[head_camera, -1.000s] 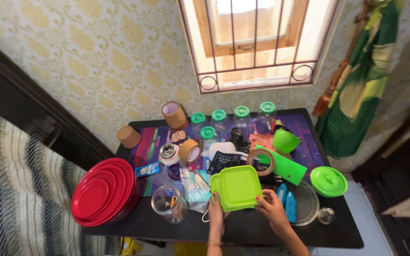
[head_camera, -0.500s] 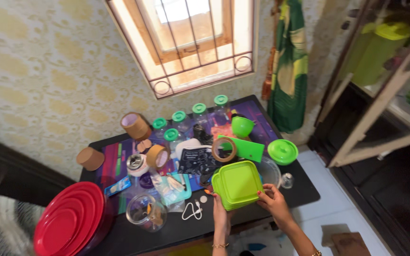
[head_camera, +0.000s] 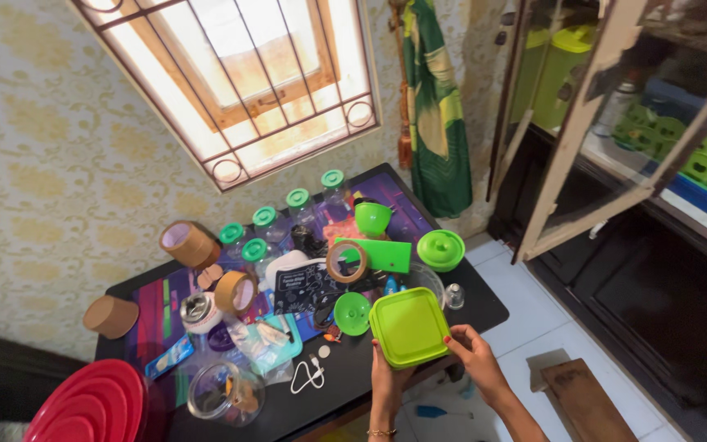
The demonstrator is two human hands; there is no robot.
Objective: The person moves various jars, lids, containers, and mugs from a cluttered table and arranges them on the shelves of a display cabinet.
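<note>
Stack of square lime-green containers (head_camera: 408, 327) above black table (head_camera: 484, 304) front edge, left hand (head_camera: 386, 378) gripping its near-left corner, right hand (head_camera: 470, 352) gripping its right side, small green bowl (head_camera: 352, 313) just left of stack.

Funnel (head_camera: 352, 313) lies left of container (head_camera: 409, 327).

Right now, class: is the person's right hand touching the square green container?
Touching. The head view shows the right hand with fingers curled over the near right corner of the square green container, no gap visible; the left hand grips its near left edge.
</note>
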